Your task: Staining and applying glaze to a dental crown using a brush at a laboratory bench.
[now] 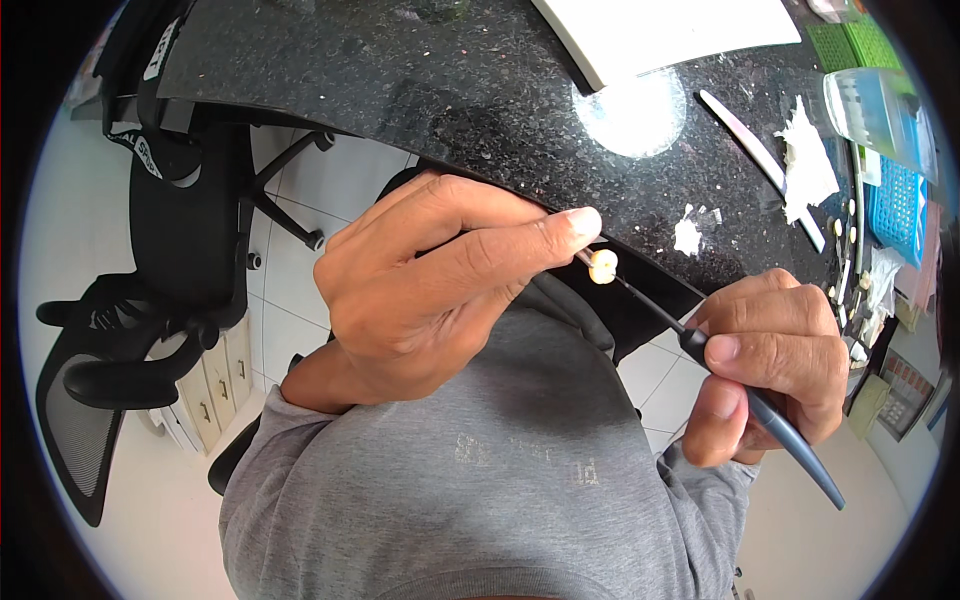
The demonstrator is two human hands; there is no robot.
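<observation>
My left hand (pixel 435 275) pinches a thin metal holder (pixel 584 258) between thumb and fingers. On its end sits a small cream tooth crown (pixel 603 267). My right hand (pixel 780 350) grips a slim tool with a dark blue-grey handle (pixel 797 442), much like a pen. Its thin dark shaft (pixel 652 304) points left, and the fine tip reaches the crown's lower right side; whether it touches cannot be made out. Both hands are in front of my chest, near the edge of the dark speckled countertop (pixel 430 100).
A white board (pixel 680 35) lies at the far side, with a bright light reflection before it. To the right are a white strip (pixel 765 165), crumpled tissue (pixel 807 165), white scraps (pixel 688 235), a clear container (pixel 870 110) and a blue basket (pixel 897 210). A black office chair (pixel 190 220) stands left.
</observation>
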